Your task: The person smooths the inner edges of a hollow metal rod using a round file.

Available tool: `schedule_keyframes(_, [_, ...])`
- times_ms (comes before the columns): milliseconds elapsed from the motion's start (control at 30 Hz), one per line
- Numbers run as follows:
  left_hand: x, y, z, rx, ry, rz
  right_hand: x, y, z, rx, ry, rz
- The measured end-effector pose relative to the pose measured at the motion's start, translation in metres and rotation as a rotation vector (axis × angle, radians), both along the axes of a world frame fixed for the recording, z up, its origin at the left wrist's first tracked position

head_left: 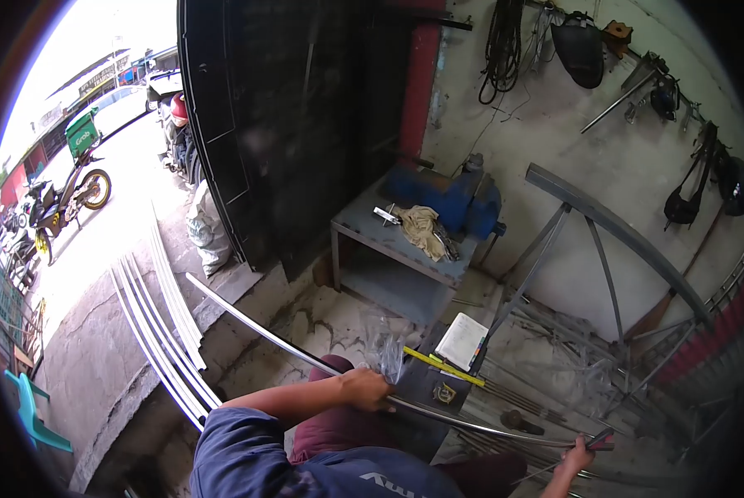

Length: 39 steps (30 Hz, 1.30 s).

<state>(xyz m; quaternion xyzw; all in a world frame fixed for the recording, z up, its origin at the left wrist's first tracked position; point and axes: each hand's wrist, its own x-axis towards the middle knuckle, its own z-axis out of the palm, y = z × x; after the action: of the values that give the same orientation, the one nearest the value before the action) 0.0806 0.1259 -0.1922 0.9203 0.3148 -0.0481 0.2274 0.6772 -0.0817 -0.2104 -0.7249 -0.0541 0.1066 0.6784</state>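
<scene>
In the head view, the person was bent over a long, thin metal tube (305, 353) which curved gently from the upper left, near the doorway, down to the lower right. The left hand (366, 388) was closed around the tube about at its middle, with the fingers wrapped over the top. The right hand (577, 456) was closed on the far right end of the tube, where a dark grip or tool (too small to tell which) stood out beyond the fingers. The tube lay across a dark stand (426, 386) in front of the person, so the step in hand seemed to be the bending or the checking of the curve. I judge that the next move would call for steady pressure from both hands and an even hold, so that the arc would stay smooth.

The tube looked polished and round, with a bright shine. On the floor at the left lay a bundle of similar curved tubes (160, 332), pale and glossy. A yellow ruler (442, 367) and a white notebook (462, 340) rested just beside the stand. Behind them stood a grey surface (364, 228) with a blue vise (447, 195) and a crumpled cloth (422, 228). A grey steel frame (604, 220) leaned at the rough wall.
</scene>
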Motion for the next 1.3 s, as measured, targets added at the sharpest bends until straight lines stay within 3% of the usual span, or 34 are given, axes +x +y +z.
schedule_keyframes(167, [-0.035,0.008,-0.017,-0.018,0.159,0.169,-0.013,-0.009,-0.024,-0.148,-0.020,-0.095])
schedule_keyframes(233, [-0.051,0.014,-0.047,0.016,0.153,0.160,0.043,-0.023,-0.104,-0.151,-0.372,-0.189])
schedule_keyframes(300, [-0.063,0.013,-0.064,0.175,-0.039,0.160,0.058,-0.025,-0.122,-0.180,-0.459,-0.182])
schedule_keyframes(333, [-0.065,0.009,-0.062,0.247,-0.138,0.167,0.052,-0.030,-0.107,-0.212,-0.373,-0.122])
schedule_keyframes(367, [-0.066,0.008,-0.061,0.288,-0.077,0.209,0.045,-0.031,-0.092,-0.250,-0.292,-0.049])
schedule_keyframes(433, [-0.073,0.016,-0.054,0.251,0.041,0.209,0.035,-0.023,-0.082,-0.297,-0.379,-0.050])
schedule_keyframes(467, [-0.079,0.021,-0.060,0.101,0.025,0.252,0.032,-0.028,-0.077,-0.339,-0.429,-0.033])
schedule_keyframes(533, [-0.085,0.025,-0.027,-0.014,-0.005,0.280,0.026,-0.024,-0.055,-0.308,-0.321,-0.010])
schedule_keyframes(567, [-0.092,0.030,-0.013,0.088,-0.178,0.292,0.030,-0.024,-0.054,-0.274,-0.241,0.004])
schedule_keyframes(667, [-0.097,0.030,0.152,0.204,-0.480,0.392,0.025,-0.021,-0.052,-0.321,-0.139,0.038])
schedule_keyframes(700, [-0.099,0.021,0.203,0.386,-0.619,0.359,-0.005,-0.013,-0.033,-0.307,-0.112,0.011])
schedule_keyframes(800, [-0.115,-0.021,0.313,0.386,-1.068,0.152,-0.011,-0.012,-0.039,-0.273,-0.064,0.024])
schedule_keyframes(900, [-0.127,-0.060,0.336,0.384,-1.132,0.046,0.001,-0.015,-0.044,-0.281,0.001,0.088])
schedule_keyframes(1000, [-0.139,-0.078,0.329,0.376,-1.050,0.108,-0.001,-0.010,-0.050,-0.261,0.015,0.082])
schedule_keyframes(1300, [-0.307,-0.052,0.334,0.759,-0.382,0.946,-0.002,-0.017,-0.051,-0.250,0.006,0.075])
